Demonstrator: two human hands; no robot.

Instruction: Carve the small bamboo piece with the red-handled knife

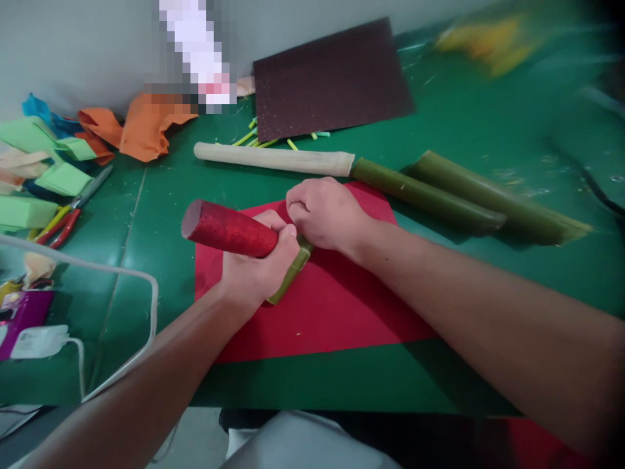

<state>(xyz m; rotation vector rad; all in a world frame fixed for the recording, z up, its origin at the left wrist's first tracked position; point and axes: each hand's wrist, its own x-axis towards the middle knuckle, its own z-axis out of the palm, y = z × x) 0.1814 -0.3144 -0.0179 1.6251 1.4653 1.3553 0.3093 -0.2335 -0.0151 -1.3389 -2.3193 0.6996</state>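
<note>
My left hand (254,270) is wrapped round a thick red wooden handle (227,228), whose blunt end points up and to the left; its other end is hidden. Under and beside that hand a short green bamboo piece (289,279) lies slanted on a red sheet (322,322). My right hand (329,212) is closed in a fist at the far end of the bamboo piece, close against my left hand. What its fingers hold, if anything, is hidden.
Beyond my right hand lie a pale stick (273,158) and green bamboo lengths (430,195). A dark brown sheet (332,78) is at the back. On the left are orange paper (149,127), green paper pieces (63,177), red-handled pliers (68,225) and a white cable (155,299).
</note>
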